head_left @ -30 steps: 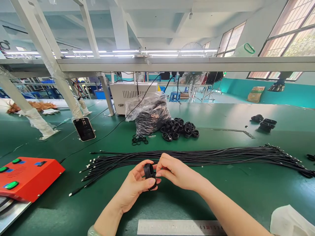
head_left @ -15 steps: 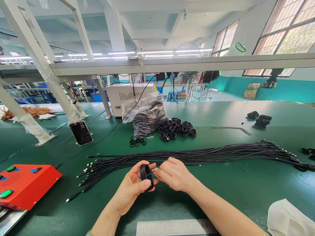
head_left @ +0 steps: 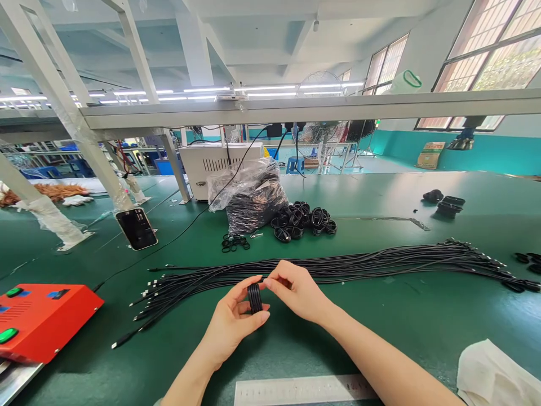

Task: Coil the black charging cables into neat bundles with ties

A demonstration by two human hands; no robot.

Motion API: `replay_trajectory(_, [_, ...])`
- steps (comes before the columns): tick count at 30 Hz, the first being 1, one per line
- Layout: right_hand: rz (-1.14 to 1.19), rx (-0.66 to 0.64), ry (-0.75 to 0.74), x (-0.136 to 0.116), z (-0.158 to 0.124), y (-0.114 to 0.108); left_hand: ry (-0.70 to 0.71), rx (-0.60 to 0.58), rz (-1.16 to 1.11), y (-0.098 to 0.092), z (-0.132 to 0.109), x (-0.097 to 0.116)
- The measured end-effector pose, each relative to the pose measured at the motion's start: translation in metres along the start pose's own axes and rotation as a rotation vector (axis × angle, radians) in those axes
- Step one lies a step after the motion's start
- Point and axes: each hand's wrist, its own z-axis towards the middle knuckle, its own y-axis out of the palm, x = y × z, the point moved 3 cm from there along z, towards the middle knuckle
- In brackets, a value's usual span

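A small coil of black cable [head_left: 255, 298] is held between the thumb and fingers of my left hand [head_left: 231, 321], above the green table. My right hand [head_left: 298, 290] is at the coil's upper right, its thumb and forefinger pinched together at the coil's edge. What sits in that pinch is too small to make out. Just behind both hands lies a long bundle of straight black cables [head_left: 363, 264], with connector ends fanned out on the left and right.
Coiled black cables [head_left: 302, 219] are heaped beside a plastic bag of black items [head_left: 256, 203]. Small black rings [head_left: 234, 242] lie in front. At left are a red box with green buttons [head_left: 54, 321] and a phone [head_left: 136, 228]. A steel ruler [head_left: 296, 390] and white cloth [head_left: 492, 372] lie nearest me.
The coil has turned in my left hand, so its stacked strands now face me instead of its open loop. My right hand has shifted slightly up and stays beside it.
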Motion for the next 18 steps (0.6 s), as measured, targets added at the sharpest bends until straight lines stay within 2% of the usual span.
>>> replay_trajectory(3, [0.419,-0.080,0.220,-0.001,-0.001,0.015,0.038,0.015,0.040,0.000,0.002,-0.003])
replay_trajectory(6, [0.663,-0.127,0.332,-0.001,-0.003,0.023,0.056,0.019,0.053,0.001,0.003,-0.005])
replay_trajectory(14, [0.887,-0.121,0.452,-0.005,-0.007,0.027,0.073,0.026,-0.010,0.003,0.002,-0.005])
replay_trajectory(18, [0.791,-0.165,0.449,-0.004,-0.007,0.026,0.063,0.057,-0.001,0.002,0.001,-0.002])
